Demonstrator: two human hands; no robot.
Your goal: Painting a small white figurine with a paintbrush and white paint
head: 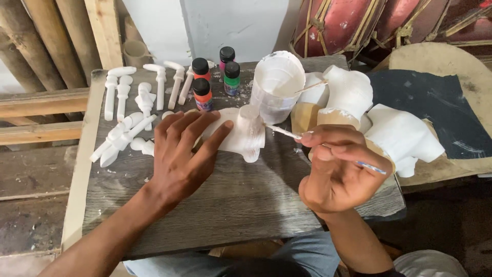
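Note:
My left hand [182, 151] lies flat on a white plaster torso piece [241, 134] and pins it to the grey wooden board [241, 200]. A thin paintbrush [284, 133] is pinched in my right hand [335, 166]; its white tip touches the torso piece near the neck stub, and its blue handle end sticks out to the right. Just behind the piece stands a white tub of white paint [277, 84].
Several small paint bottles [215, 77] with black caps stand behind my left hand. White plaster arms and legs [133, 110] lie in rows at the board's left. Other white torso pieces [369, 110] sit at the right, beside dark sandpaper [435, 97]. Red drums [353, 23] stand behind.

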